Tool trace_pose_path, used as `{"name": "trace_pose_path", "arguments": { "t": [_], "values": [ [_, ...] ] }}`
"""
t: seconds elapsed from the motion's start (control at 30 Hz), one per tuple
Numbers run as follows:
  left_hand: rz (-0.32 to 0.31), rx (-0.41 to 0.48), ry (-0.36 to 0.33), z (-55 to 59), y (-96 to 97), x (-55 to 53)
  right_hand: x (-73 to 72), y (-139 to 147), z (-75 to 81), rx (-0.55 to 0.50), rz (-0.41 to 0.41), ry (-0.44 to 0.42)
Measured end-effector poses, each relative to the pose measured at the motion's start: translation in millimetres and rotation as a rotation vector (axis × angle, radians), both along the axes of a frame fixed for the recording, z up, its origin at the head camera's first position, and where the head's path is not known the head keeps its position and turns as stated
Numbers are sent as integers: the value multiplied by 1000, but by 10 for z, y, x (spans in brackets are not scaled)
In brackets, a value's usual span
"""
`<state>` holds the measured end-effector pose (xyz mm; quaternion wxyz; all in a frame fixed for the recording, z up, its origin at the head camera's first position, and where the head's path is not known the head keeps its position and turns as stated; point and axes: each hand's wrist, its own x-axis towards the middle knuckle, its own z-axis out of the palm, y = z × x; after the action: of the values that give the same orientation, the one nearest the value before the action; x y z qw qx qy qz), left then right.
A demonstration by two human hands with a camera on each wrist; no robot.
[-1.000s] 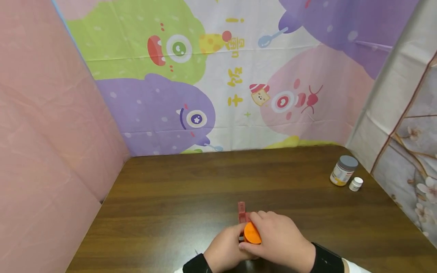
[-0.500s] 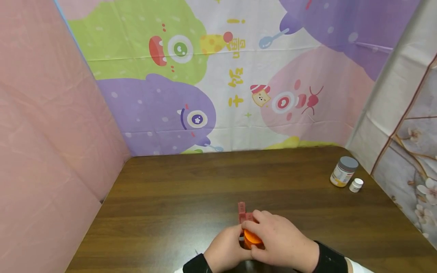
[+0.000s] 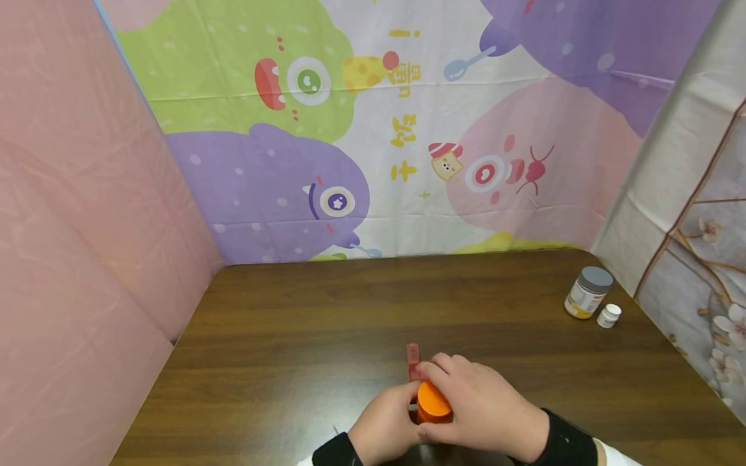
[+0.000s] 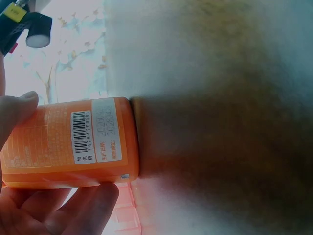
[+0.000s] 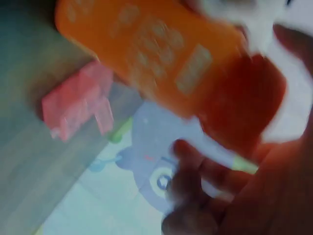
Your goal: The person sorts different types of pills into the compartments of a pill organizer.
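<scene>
An orange bottle (image 4: 58, 142) with a printed label and barcode stands in front of me, its round orange cap (image 3: 434, 399) on top. My left hand (image 3: 384, 421) grips the bottle's body, thumb on one side and fingers on the other in the left wrist view. Around the cap curves my right hand (image 3: 484, 408); the blurred right wrist view shows gaps between the cap and its thumb and fingertips. Just beyond the hands lies a translucent red plastic box (image 5: 80, 100) with small compartments and a raised lid, partly hidden by the right hand in the head view.
Toward the table's back right corner stand a jar (image 3: 587, 294) with a grey lid and a small white bottle (image 3: 609, 316). The brown wooden table (image 3: 291, 323) meets a cartoon-printed curtain (image 3: 402, 213) at the back and a pink curtain (image 3: 87, 259) on the left.
Half a second ago the right fingers lay over the cap's far edge; now they have drawn back and more of its top shows. The left hand keeps its grip on the bottle.
</scene>
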<state>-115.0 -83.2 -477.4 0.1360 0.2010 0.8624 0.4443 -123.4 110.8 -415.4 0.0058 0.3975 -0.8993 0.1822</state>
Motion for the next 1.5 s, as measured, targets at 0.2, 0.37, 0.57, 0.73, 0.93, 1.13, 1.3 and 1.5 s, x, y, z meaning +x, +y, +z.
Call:
{"name": "trace_pose_path", "arguments": {
  "t": [0.2,0.37,0.57,0.73,0.93,1.13,1.3,1.5],
  "values": [
    [5,52,-76,-17,3,-5,49,-73,-31,37,-131,-53],
    [7,75,-77,-36,6,11,56,-34,53,5,-60,-53],
    [10,39,-10,-36,15,10,-13,105,187,-60,-8,-103],
    [26,31,-16,-25,41,19,-99,366,169,-66,-84,-163],
    [28,63,-38,-30,37,27,-159,672,-13,-57,-245,-224],
    [37,63,-32,-9,29,26,-163,755,-256,27,-361,-212],
    [42,52,-21,4,29,28,-139,773,-424,96,-331,-139],
    [39,54,-1,-3,32,33,-121,790,-505,118,-264,-96]
  ]
}}
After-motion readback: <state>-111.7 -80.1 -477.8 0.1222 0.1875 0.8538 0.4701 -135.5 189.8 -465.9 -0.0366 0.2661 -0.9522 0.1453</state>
